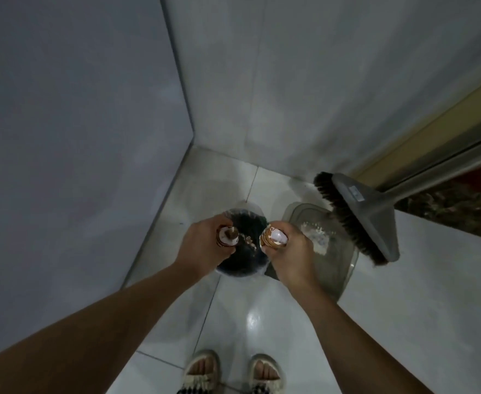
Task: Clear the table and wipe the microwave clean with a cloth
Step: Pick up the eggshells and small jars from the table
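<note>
I stand over a small round bin (pixel 242 268) with a dark liner, set on the tiled floor in a room corner. My left hand (pixel 205 245) is closed around a small brown-and-white cup or container (pixel 28 236), held over the bin's left rim. My right hand (pixel 287 260) grips a second small container (pixel 273 237) with an orange-and-white wrapper, over the bin's right rim. Some scraps lie inside the bin. No table, microwave or cloth is in view.
A grey dustpan (pixel 333 268) with white debris lies right of the bin. A broom (pixel 358 217) with dark bristles leans over it against the wall. White tiled walls close in left and ahead. My feet in sandals (pixel 233 371) are at the bottom.
</note>
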Motion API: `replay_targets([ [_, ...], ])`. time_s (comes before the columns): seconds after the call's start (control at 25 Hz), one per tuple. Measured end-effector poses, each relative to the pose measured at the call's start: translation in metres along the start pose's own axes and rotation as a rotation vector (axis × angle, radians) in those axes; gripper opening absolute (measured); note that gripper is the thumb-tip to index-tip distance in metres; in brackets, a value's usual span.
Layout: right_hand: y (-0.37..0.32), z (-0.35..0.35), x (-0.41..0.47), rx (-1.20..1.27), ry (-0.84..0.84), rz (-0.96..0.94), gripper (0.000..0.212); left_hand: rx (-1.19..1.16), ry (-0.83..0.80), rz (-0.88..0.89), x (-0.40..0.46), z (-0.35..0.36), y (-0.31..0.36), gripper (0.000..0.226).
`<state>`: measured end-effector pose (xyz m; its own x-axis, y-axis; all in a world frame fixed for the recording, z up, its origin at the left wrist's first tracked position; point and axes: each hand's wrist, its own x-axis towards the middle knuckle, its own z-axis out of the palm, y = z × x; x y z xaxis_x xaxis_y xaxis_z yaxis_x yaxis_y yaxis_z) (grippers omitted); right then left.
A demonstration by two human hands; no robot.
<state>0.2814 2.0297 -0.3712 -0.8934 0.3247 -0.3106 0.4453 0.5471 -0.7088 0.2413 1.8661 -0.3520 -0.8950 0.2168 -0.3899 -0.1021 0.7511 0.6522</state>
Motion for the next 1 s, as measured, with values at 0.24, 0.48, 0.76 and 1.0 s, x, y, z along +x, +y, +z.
replay_targets([
  [0.24,0.073,0.08,0.053,-0.114,-0.086,-0.054,0.035,0.083,-0.002,-0.04,0.065,0.067,-0.07,0.022],
  [0.48,0.123,0.128,0.081,-0.137,-0.165,-0.04,0.044,0.115,0.01,-0.063,0.103,0.117,-0.114,0.035],
  [0.76,0.126,0.128,0.081,-0.17,-0.299,-0.006,0.068,0.184,-0.019,-0.121,0.099,0.117,-0.124,0.056],
  [1.0,0.071,0.064,0.052,-0.154,-0.295,-0.04,0.068,0.164,0.011,-0.145,0.052,0.064,-0.082,0.055],
])
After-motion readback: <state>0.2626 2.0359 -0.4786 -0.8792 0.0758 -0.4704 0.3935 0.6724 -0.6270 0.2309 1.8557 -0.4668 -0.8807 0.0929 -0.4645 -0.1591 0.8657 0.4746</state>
